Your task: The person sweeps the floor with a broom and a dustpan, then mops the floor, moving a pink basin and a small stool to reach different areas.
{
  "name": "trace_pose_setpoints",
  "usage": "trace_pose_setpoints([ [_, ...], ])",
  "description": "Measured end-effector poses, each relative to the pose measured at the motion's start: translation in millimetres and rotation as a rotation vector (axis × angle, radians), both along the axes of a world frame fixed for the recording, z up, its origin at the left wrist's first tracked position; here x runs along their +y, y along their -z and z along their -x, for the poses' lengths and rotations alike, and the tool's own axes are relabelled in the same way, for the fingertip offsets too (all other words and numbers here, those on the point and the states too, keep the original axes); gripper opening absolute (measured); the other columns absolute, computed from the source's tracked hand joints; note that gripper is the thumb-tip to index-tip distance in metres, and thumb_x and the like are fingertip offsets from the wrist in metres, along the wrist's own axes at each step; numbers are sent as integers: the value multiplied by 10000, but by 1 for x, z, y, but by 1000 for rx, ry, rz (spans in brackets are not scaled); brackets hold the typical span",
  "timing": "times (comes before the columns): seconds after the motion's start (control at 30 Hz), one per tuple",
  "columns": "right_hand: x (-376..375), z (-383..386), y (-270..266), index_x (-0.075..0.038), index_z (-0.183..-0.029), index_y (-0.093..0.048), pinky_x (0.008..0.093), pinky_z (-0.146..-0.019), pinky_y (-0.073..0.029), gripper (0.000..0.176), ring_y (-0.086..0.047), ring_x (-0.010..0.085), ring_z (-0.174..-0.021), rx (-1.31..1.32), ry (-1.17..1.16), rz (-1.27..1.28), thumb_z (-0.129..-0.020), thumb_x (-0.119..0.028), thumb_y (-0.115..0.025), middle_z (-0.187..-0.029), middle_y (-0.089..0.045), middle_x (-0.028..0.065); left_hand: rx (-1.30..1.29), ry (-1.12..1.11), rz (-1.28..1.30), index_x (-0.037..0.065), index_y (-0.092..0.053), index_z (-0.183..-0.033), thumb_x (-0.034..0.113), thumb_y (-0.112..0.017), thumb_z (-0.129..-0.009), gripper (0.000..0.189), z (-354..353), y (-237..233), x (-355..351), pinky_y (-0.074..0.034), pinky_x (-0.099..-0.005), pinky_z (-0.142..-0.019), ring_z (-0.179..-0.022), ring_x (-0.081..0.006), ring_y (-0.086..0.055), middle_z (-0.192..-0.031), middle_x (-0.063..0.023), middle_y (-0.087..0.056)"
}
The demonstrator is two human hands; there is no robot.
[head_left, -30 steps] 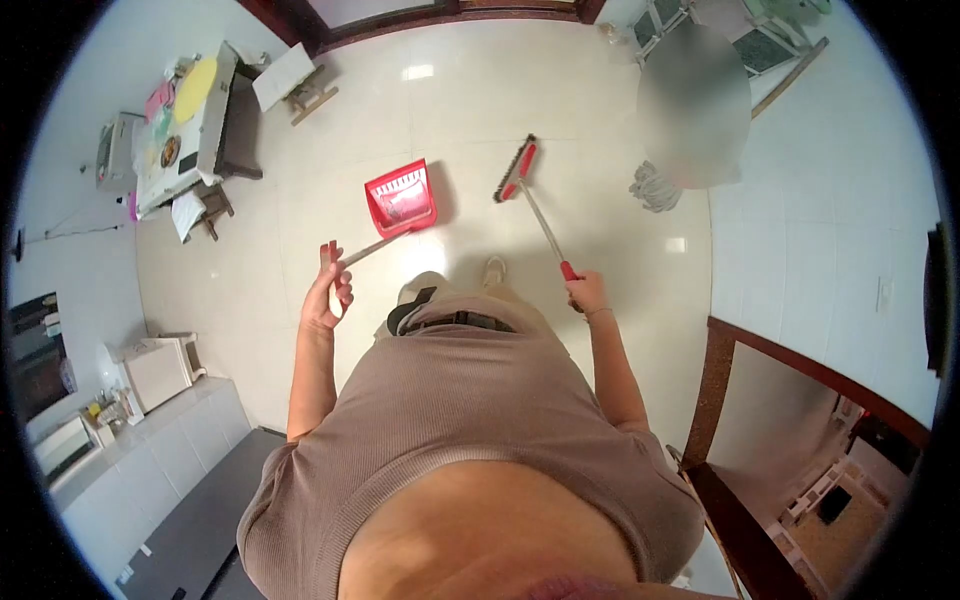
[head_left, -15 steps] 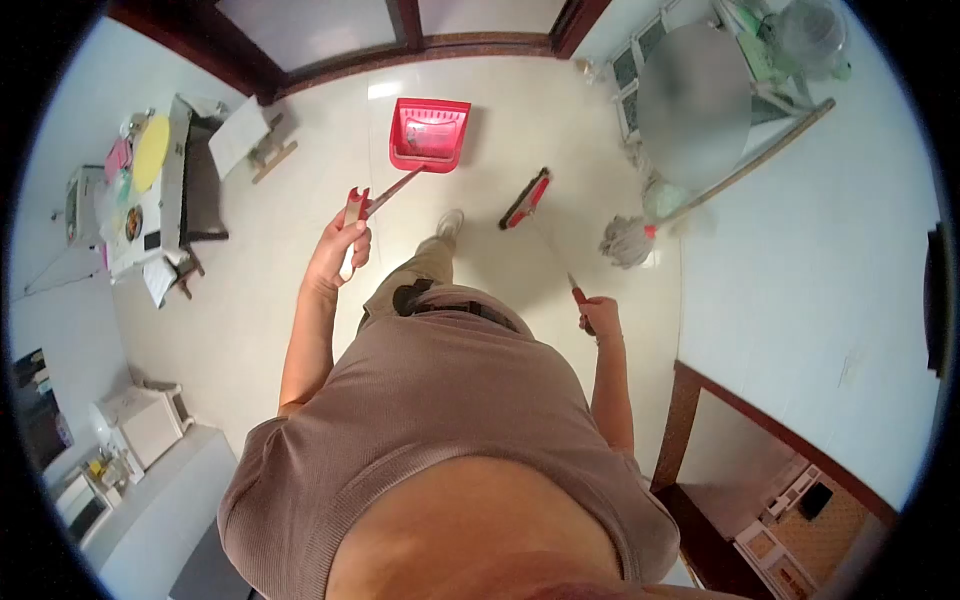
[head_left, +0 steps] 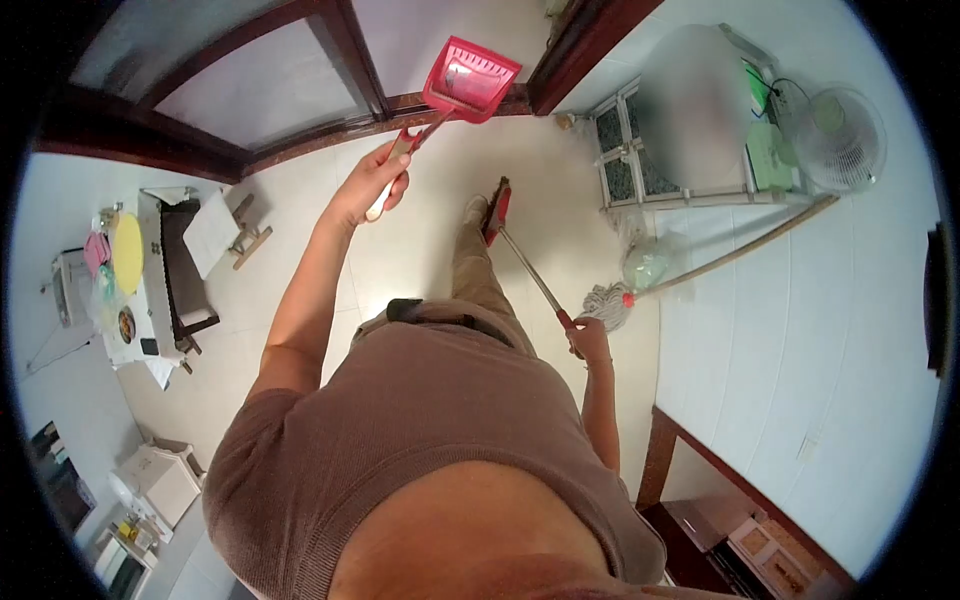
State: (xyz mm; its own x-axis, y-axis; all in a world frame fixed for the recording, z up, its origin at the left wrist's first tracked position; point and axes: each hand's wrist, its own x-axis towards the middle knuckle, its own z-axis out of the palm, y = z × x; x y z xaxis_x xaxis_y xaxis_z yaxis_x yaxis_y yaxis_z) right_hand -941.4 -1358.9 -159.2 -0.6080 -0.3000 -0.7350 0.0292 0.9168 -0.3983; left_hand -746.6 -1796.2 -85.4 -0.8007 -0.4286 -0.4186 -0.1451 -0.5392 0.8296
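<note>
Red dustpan [head_left: 472, 82] is out ahead by the dark door frame [head_left: 590, 50], its handle [head_left: 403, 146] gripped in the left hand [head_left: 378, 186]; the right hand [head_left: 591, 341] grasps the broom [head_left: 528, 268] (its bristled head [head_left: 499, 212] sits just beside one shoe [head_left: 475, 209]), with a grey mop head [head_left: 607, 304] close by.

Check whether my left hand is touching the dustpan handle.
Touching: the head view shows your left hand wrapped around the dustpan handle, its fingers curled over it.

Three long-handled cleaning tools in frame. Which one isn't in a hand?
The grey-stringed mop, just beyond the right hand. That hand grips the red-headed broom; the left hand holds the red dustpan.
</note>
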Motion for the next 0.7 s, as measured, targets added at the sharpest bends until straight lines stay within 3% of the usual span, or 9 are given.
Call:
trace_pose_setpoints([
  [0.17, -117, 124, 23, 20, -990, -617, 308, -427, -471, 352, -595, 197, -456, -50, 57, -40, -661, -106, -600, -588, -603, 130, 28, -12, -21, 113, -448, -972, 237, -499, -900, 152, 127, 17, -99, -277, -207, -340, -363, -72, -357, -564, 1, -438],
  [0.23, -170, 178, 28, -23, -990, -630, 329, -517, -504, 356, -619, 226, -515, 34, -135, -91, -654, -139, -597, -668, -630, 151, 40, -33, -27, 113, -468, -962, 237, -502, -902, 143, 172, 13, -138, -276, -205, -341, -362, -74, -356, -563, 4, -438],
  [0.27, -196, 202, 29, -47, -974, -640, 362, -652, -512, 342, -646, 271, -669, 11, -237, -142, -659, -171, -586, -794, -648, 161, 42, -47, -43, 110, -477, -960, 236, -505, -902, 141, 191, 10, -158, -277, -204, -341, -362, -74, -355, -561, 5, -438],
  [0.33, -250, 245, 21, -64, -945, -650, 391, -742, -493, 302, -630, 302, -831, 116, -333, -204, -680, -187, -573, -923, -641, 151, 57, -74, -67, 100, -501, -993, 229, -513, -900, 160, 226, 5, -193, -278, -203, -341, -364, -73, -354, -555, 10, -432],
  [0.43, -335, 304, 18, -82, -945, -650, 402, -800, -474, 279, -596, 315, -931, 108, -386, -234, -708, -209, -572, -998, -624, 139, 30, -76, -44, 89, -491, -1116, 227, -519, -897, 261, 273, 1, -250, -280, -205, -342, -379, -69, -359, -556, 12, -422],
  [0.53, -412, 354, 10, -86, -966, -641, 403, -798, -476, 280, -596, 323, -924, 268, -514, -187, -730, -218, -568, -1011, -618, 145, 33, -113, -82, 90, -478, -1137, 231, -521, -893, 285, 318, 15, -303, -287, -208, -349, -381, -72, -363, -560, 10, -422],
  [0.7, -529, 431, 40, -50, -990, -628, 419, -791, -475, 319, -601, 346, -903, 246, -494, -178, -725, -219, -579, -972, -623, 192, -59, -123, -3, 87, -480, -1021, 240, -536, -878, 216, 403, 33, -419, -298, -204, -364, -393, -70, -387, -562, 13, -423],
])
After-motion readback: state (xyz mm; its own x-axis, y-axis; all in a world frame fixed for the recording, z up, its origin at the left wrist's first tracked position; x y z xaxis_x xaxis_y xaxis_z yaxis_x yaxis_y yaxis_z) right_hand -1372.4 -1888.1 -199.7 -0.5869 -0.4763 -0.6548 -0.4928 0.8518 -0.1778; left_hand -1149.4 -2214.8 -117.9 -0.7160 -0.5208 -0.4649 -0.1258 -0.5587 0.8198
